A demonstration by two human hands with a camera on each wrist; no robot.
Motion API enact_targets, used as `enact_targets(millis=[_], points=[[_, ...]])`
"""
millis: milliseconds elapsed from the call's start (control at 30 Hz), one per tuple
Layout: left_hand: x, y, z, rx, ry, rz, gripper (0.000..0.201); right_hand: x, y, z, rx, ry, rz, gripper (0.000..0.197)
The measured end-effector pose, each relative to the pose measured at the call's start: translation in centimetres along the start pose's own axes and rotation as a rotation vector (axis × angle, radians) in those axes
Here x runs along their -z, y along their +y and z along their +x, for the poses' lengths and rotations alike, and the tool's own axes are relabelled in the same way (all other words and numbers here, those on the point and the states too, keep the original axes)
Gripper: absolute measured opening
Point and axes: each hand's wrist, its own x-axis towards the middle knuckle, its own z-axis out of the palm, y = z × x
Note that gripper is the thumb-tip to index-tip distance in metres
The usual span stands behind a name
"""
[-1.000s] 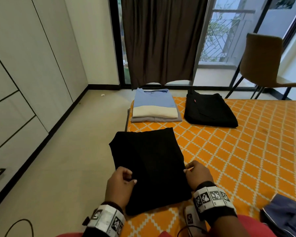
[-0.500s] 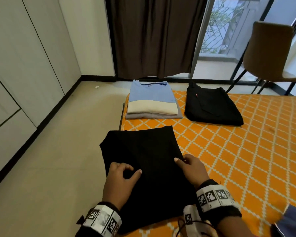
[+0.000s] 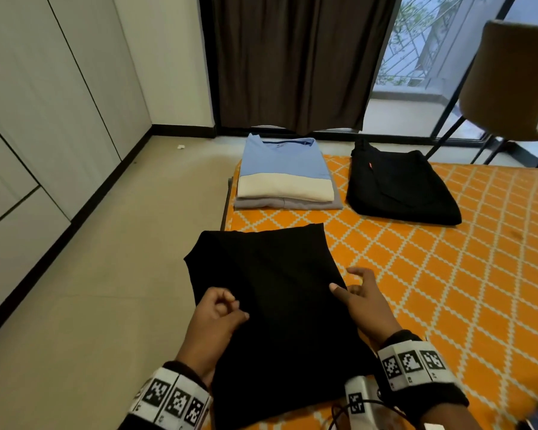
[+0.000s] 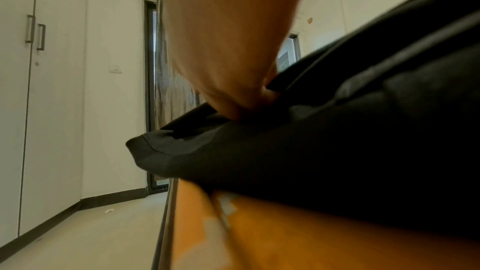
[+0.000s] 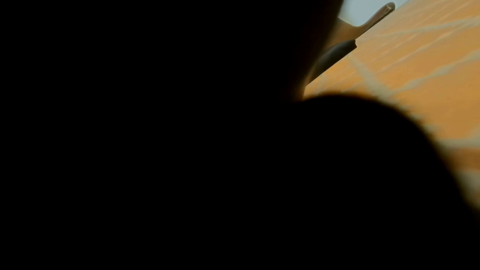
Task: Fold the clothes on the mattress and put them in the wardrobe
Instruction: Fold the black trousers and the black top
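A folded black garment (image 3: pixel 271 290) lies on the near left corner of the orange patterned mattress (image 3: pixel 448 274), with its left edge hanging over the side. My left hand (image 3: pixel 227 305) is at that left edge with curled fingers. In the left wrist view, my left hand (image 4: pixel 241 98) pinches the black garment (image 4: pixel 337 130) between its layers. My right hand (image 3: pixel 351 283) is at the right edge, its thumb lying on the cloth and its fingers loosely spread on the mattress beside it. The right wrist view is almost all dark.
A folded stack (image 3: pixel 280 175) with a blue and cream top sits at the mattress's far left corner, beside a folded black pair of trousers (image 3: pixel 398 187). White wardrobe doors (image 3: pixel 44 119) line the left wall across bare floor. A brown chair (image 3: pixel 510 82) stands at the back right.
Both hands have slid forward along the garment's sides. My right hand has let go of the edge and spread its fingers. The head view has moved closer.
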Motion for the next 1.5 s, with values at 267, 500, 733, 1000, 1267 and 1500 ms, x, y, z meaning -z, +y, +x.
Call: enact_targets(millis=[267, 500, 733, 1000, 1267, 1500], points=[[0.1, 0.7, -0.4, 0.120, -0.136, -0.044, 0.053, -0.1, -0.5, -0.4, 0.161, -0.043, -0.066, 0.043], [-0.4, 0.1, 0.4, 0.000, -0.033, -0.096, 0.024, -2.0, -0.8, -2.0, 0.351, 0.095, -0.912, 0.051], [-0.4, -0.6, 0.6, -0.099, -0.038, 0.124, 0.030, -9.5, 3.5, -5.0, 0.625, -0.107, -1.226, 0.056], [-1.5, 1.8, 3.9, -0.127, -0.030, 0.129, 0.021, -9.5, 4.1, -4.6, 0.550, -0.163, -1.237, 0.061], [-0.8, 2.9, 7.3, -0.103, -0.138, -0.158, 0.064, -8.5, 3.0, -3.2, 0.600, -0.169, -1.216, 0.095], [1.6, 2.2, 12.9, 0.021, 0.172, -0.265, 0.060, -7.9, 2.4, -3.0, 0.585, -0.245, -1.148, 0.101]])
